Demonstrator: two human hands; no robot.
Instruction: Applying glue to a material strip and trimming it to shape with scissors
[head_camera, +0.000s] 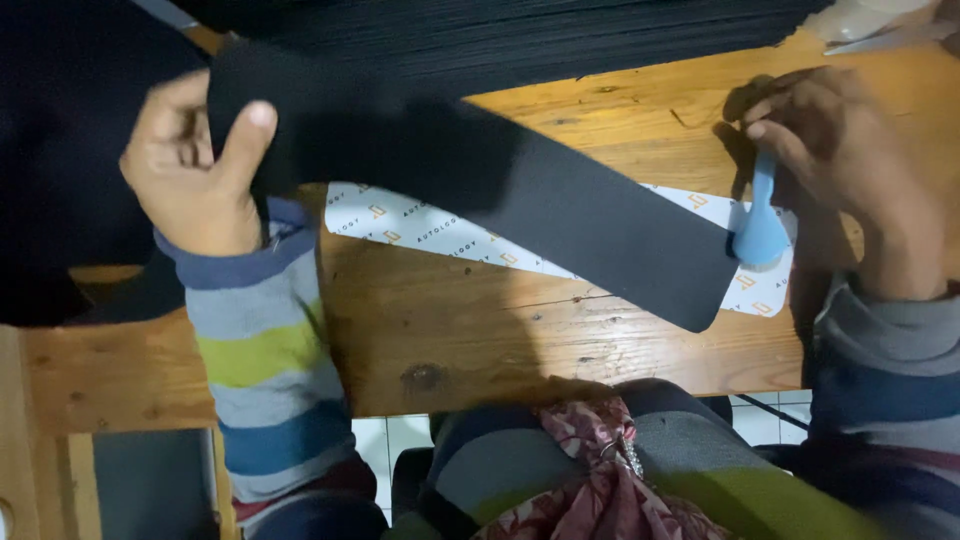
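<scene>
left hand (195, 170) pinches black strip (560, 215) at 10 o'clock; right hand (850, 170) grips blue scraper (760, 235), 3 o'clock. keep strip taut, press evenly onto white backing (420, 232).

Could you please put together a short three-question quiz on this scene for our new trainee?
1. True or false: the left hand grips one end of the black strip.
2. What does the right hand hold against the strip's other end? A) a pair of scissors B) a light blue tool C) a red marker
3. What lies on the wooden table under the black strip?

Key
1. True: the thumb lies over its upper end.
2. B.
3. A white printed sheet, partly covered by the strip.
</scene>
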